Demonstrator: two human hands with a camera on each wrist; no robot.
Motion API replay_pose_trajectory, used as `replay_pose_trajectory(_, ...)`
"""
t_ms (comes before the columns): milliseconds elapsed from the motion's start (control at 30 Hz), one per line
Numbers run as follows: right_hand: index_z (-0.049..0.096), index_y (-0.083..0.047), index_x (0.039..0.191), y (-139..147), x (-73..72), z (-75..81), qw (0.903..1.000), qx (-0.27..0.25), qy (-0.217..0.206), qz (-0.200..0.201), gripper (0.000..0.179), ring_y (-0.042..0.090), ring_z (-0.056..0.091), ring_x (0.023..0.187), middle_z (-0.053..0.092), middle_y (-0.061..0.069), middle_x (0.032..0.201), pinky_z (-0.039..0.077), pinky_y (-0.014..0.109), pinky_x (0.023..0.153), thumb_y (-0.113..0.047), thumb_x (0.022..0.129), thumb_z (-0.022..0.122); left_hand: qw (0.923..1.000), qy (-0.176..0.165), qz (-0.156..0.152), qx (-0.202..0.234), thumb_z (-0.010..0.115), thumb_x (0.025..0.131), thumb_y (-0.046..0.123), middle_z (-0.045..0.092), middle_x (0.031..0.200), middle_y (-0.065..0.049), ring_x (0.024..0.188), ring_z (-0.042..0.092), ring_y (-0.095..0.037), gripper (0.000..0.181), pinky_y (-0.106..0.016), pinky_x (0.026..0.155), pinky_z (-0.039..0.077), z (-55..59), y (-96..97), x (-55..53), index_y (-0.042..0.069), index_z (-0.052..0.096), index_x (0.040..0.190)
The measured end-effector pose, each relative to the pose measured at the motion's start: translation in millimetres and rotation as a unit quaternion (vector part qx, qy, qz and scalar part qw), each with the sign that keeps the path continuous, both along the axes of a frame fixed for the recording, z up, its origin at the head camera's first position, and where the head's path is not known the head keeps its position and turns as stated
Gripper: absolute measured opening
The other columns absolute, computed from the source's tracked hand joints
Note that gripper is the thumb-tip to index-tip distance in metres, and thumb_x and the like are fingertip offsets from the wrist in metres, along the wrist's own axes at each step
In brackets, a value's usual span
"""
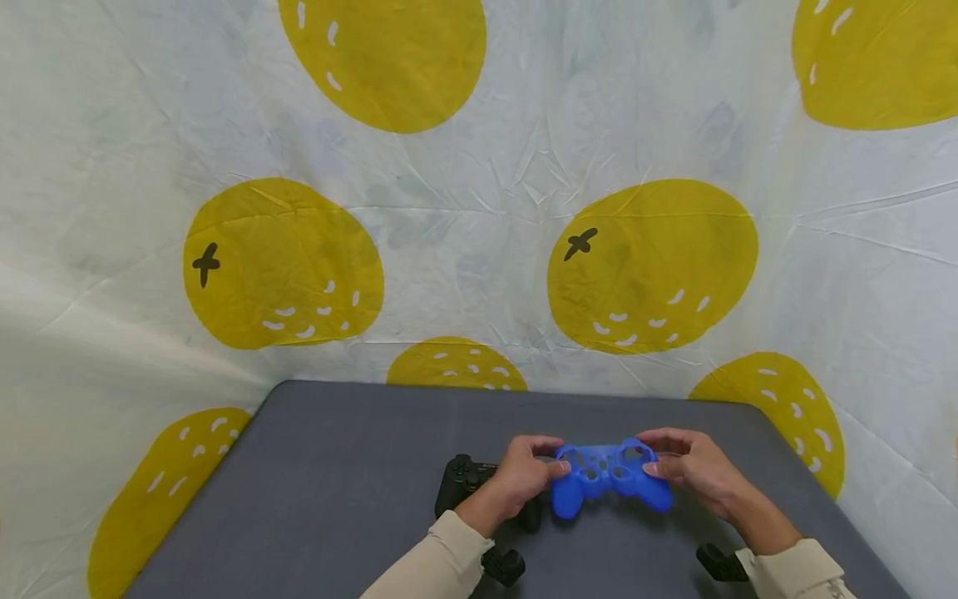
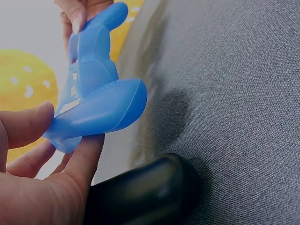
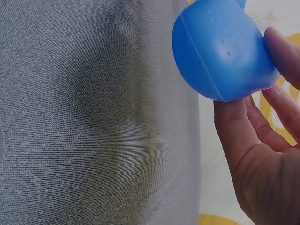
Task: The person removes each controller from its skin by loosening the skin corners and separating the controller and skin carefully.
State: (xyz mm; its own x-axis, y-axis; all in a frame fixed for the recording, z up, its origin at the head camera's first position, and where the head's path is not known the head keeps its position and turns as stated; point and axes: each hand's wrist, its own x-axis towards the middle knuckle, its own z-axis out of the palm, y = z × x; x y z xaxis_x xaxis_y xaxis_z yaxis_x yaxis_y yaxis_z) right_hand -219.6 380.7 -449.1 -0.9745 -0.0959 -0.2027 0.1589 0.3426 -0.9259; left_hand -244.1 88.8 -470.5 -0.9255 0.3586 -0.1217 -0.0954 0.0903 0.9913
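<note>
A blue silicone game controller cover [image 1: 603, 471] with several cut-out holes is held above the table between both hands. My left hand [image 1: 521, 471] pinches its left end, thumb on the front and fingers behind. At the opposite end, my right hand [image 1: 692, 467] grips the cover the same way. In the left wrist view the cover [image 2: 101, 105] is seen from its side, its grips pointing toward the table. The right wrist view shows one rounded grip of the cover [image 3: 222, 51] by the thumb and fingers. A black game controller [image 1: 456, 482] lies on the table, partly hidden behind my left hand and forearm.
The grey cloth-covered table [image 1: 337, 466] spreads below the hands. Behind it hangs a white curtain [image 1: 464, 266] printed with yellow fruit. Black wrist-mounted pieces [image 1: 505, 567] show by the sleeves.
</note>
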Motion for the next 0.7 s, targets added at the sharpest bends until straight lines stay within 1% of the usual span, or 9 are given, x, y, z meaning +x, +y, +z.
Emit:
replay_pose_trajectory(200, 0.058, 0.006, 0.141, 1, -0.3, -4.0, 1.0, 0.0, -0.004, -0.003, 0.054, 0.024, 0.064, 0.12, 0.066, 0.018, 0.135, 0.062, 0.036, 0.09, -0.011, 0.094, 0.076, 0.9998, 0.007, 0.008, -0.014, 0.074, 0.093, 0.001, 0.068, 0.121, -0.013, 0.094, 0.073, -0.017, 0.037, -0.039, 0.082, 0.064, -0.3, 3.7, 0.8, 0.002, 0.071, 0.13)
replay_pose_trajectory(433, 0.059, 0.006, 0.14, 2, -0.5, -9.2, 0.9998, -0.003, -0.016, -0.008, 0.054, 0.019, 0.065, 0.113, 0.068, 0.014, 0.132, 0.061, 0.034, 0.088, -0.01, 0.092, 0.078, 0.9972, 0.037, 0.009, -0.064, 0.076, 0.092, 0.003, 0.068, 0.121, -0.012, 0.101, 0.066, -0.017, 0.038, -0.032, 0.082, 0.06, -0.6, 6.8, 0.8, 0.001, 0.07, 0.13)
replay_pose_trajectory(500, 0.058, 0.006, 0.141, 3, -0.7, -10.9, 0.9998, -0.003, -0.017, -0.007, 0.054, 0.018, 0.065, 0.112, 0.068, 0.015, 0.132, 0.061, 0.035, 0.088, -0.009, 0.093, 0.077, 0.9967, 0.041, 0.009, -0.07, 0.075, 0.092, 0.003, 0.068, 0.121, -0.013, 0.103, 0.065, -0.018, 0.038, -0.033, 0.083, 0.059, -0.7, 7.4, 1.3, 0.0, 0.07, 0.13)
replay_pose_trajectory(567, 0.059, 0.006, 0.14, 2, -1.0, -12.3, 0.9997, -0.004, -0.02, -0.015, 0.053, 0.017, 0.065, 0.11, 0.069, 0.014, 0.131, 0.061, 0.035, 0.087, -0.008, 0.092, 0.077, 0.9962, 0.043, 0.008, -0.076, 0.075, 0.093, 0.002, 0.068, 0.122, -0.013, 0.104, 0.066, -0.02, 0.038, -0.034, 0.085, 0.06, -0.2, 8.0, 2.1, -0.001, 0.07, 0.131)
replay_pose_trajectory(700, 0.057, 0.007, 0.141, 1, -0.8, -16.0, 0.9998, 0.0, -0.018, -0.011, 0.054, 0.016, 0.066, 0.107, 0.069, 0.013, 0.129, 0.061, 0.035, 0.085, -0.008, 0.093, 0.076, 0.9945, 0.052, 0.008, -0.09, 0.073, 0.093, 0.0, 0.068, 0.126, -0.016, 0.111, 0.068, -0.026, 0.039, -0.039, 0.09, 0.06, 0.3, 9.9, 3.8, -0.003, 0.069, 0.132)
